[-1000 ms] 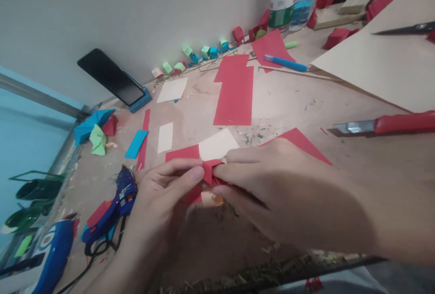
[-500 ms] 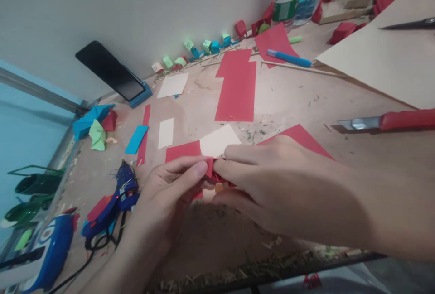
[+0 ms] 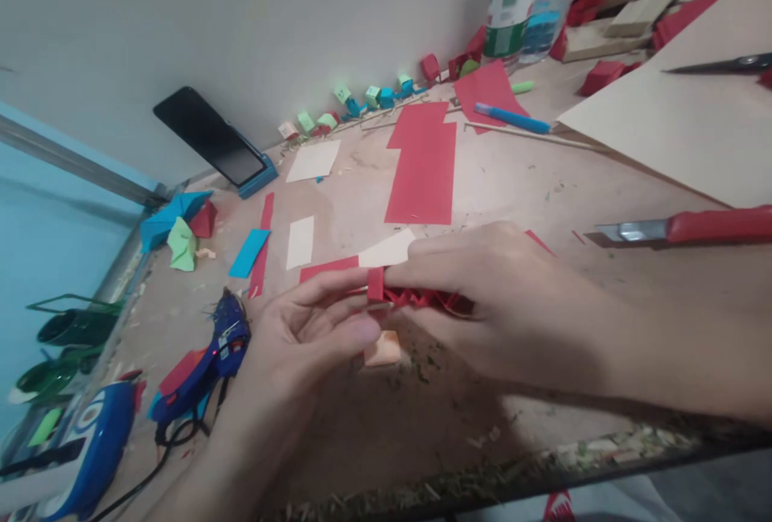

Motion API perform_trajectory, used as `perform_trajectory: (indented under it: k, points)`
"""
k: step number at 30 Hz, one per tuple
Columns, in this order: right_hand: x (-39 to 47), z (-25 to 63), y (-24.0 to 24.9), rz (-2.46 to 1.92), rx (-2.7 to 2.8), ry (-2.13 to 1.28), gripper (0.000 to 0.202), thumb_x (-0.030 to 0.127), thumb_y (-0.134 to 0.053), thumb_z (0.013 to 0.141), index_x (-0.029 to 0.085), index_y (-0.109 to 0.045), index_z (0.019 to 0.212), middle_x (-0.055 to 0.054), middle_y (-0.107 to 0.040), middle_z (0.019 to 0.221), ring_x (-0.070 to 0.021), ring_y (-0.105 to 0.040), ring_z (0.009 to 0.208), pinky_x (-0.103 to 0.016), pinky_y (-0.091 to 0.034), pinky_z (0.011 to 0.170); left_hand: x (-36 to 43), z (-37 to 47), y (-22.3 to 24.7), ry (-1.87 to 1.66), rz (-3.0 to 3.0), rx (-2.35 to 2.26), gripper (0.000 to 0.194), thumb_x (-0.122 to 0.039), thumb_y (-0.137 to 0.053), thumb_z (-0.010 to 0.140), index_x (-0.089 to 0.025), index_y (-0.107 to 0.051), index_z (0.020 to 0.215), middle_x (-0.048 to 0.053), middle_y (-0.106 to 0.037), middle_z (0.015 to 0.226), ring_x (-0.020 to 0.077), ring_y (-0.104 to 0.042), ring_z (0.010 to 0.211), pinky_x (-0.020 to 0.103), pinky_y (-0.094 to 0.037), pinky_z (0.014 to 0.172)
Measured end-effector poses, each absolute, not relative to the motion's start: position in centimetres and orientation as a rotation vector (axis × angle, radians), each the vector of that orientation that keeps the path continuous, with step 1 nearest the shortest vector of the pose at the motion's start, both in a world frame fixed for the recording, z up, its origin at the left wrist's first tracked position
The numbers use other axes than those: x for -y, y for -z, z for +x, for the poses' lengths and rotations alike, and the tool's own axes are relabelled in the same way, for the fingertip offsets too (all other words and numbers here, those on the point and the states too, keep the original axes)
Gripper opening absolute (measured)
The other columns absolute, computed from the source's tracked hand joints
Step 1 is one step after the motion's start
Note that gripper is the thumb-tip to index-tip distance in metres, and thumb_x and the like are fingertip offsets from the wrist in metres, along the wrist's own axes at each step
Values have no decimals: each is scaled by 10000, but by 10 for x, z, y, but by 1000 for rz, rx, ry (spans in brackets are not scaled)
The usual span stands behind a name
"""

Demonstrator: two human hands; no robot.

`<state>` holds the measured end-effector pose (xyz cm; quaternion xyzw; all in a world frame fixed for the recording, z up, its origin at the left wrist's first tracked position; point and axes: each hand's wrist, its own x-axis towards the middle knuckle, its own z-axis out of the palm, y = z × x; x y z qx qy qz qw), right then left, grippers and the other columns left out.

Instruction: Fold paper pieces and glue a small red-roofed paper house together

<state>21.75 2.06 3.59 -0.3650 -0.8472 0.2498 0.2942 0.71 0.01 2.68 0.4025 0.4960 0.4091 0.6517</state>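
A red folded paper strip (image 3: 422, 298) with zigzag pleats is held between my two hands, just above the table. My right hand (image 3: 488, 305) grips its pleated length between thumb and fingers, hiding part of it. At the strip's left end, my left hand (image 3: 319, 321) has its fingertips around a flat red end fold, the thumb lower down. Below them lies a small pale orange paper piece (image 3: 383, 348). Just behind the hands are a partly covered cream paper (image 3: 386, 248) and a red paper (image 3: 326, 267).
A blue glue gun (image 3: 226, 341) with a cord lies left. A phone (image 3: 211, 140) leans in a blue stand. Red paper sheets (image 3: 422, 176) lie behind. To the right are a red-handled utility knife (image 3: 717, 226), scissors (image 3: 724, 65) and a blue pen (image 3: 512, 118). Bottles (image 3: 512, 11) stand at the back.
The red strip has turned so its pleats show between my hands. My left thumb has moved down from the end fold. The view has shifted slightly.
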Motion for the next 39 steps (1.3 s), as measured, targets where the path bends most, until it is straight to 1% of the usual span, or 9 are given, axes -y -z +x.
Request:
perform_trajectory:
  k: [4, 8, 11, 15, 21, 25, 28, 35, 39]
  points:
    - [-21, 216, -42, -1005, 2173, -964, 127, 119, -681, 908, 194, -732, 819, 48, -664, 717, -103, -539, 641, -247, -353, 585, -4, 8, -21, -1043, 934, -1141, 279, -168, -951, 687, -247, -835, 928, 8, -840, 854, 124, -786, 746, 142, -621, 693]
    - [-18, 217, -48, -1011, 2056, -1310, 97, 177, -695, 926, 209, -730, 841, 57, -659, 720, -101, -525, 611, -227, -367, 508, -8, 10, -19, -1075, 885, -1103, 283, -287, -975, 671, -246, -844, 919, 19, -845, 906, 152, -795, 788, 201, -647, 755]
    - [-14, 223, -50, -943, 2102, -1159, 127, 141, -697, 902, 202, -700, 791, 57, -657, 704, -95, -501, 575, -229, -390, 521, -8, 10, -21, -1069, 847, -1046, 268, -347, -961, 695, -252, -847, 918, 18, -843, 910, 142, -794, 786, 180, -636, 750]
    - [-12, 233, -50, -754, 2056, -841, 111, 147, -688, 924, 223, -731, 855, 54, -720, 769, -91, -597, 634, -208, -473, 635, -7, 2, -20, -1010, 828, -1029, 276, -323, -964, 692, -265, -846, 934, 7, -828, 866, 136, -779, 713, 169, -621, 667]
    - [-17, 235, -48, -956, 1953, -888, 332, 190, -635, 974, 201, -661, 643, 70, -557, 543, -68, -472, 486, -200, -364, 464, -5, -13, -19, -872, 846, -1050, 205, -325, -922, 754, -253, -851, 932, 38, -822, 820, 177, -773, 698, 247, -643, 695]
    - [-13, 230, -45, -962, 1890, -895, 75, 164, -701, 916, 231, -727, 892, 96, -596, 614, -56, -464, 495, -174, -355, 461, 0, -1, -27, -887, 746, -1040, 249, -356, -973, 667, -297, -858, 880, 3, -829, 818, 161, -771, 688, 233, -631, 712]
    - [-11, 226, -43, -981, 1883, -843, 208, 105, -710, 867, 220, -722, 1040, 93, -630, 669, -56, -477, 504, -182, -378, 496, 3, 9, -30, -863, 757, -1067, 241, -396, -970, 659, -286, -861, 844, 11, -824, 783, 168, -760, 658, 246, -629, 682]
    - [-12, 220, -43, -1081, 1965, -997, 177, 89, -628, 848, 219, -747, 826, 35, -718, 789, -112, -585, 677, -239, -414, 621, 1, 10, -21, -896, 895, -1169, 258, -421, -971, 652, -249, -860, 807, 28, -811, 732, 150, -732, 647, 220, -591, 662]
    - [-11, 219, -41, -1146, 2013, -982, 221, 60, -603, 815, 221, -746, 764, 26, -704, 741, -126, -559, 665, -254, -367, 581, -2, 6, -18, -822, 971, -1180, 253, -412, -955, 682, -222, -861, 820, 64, -805, 719, 183, -734, 632, 249, -593, 626]
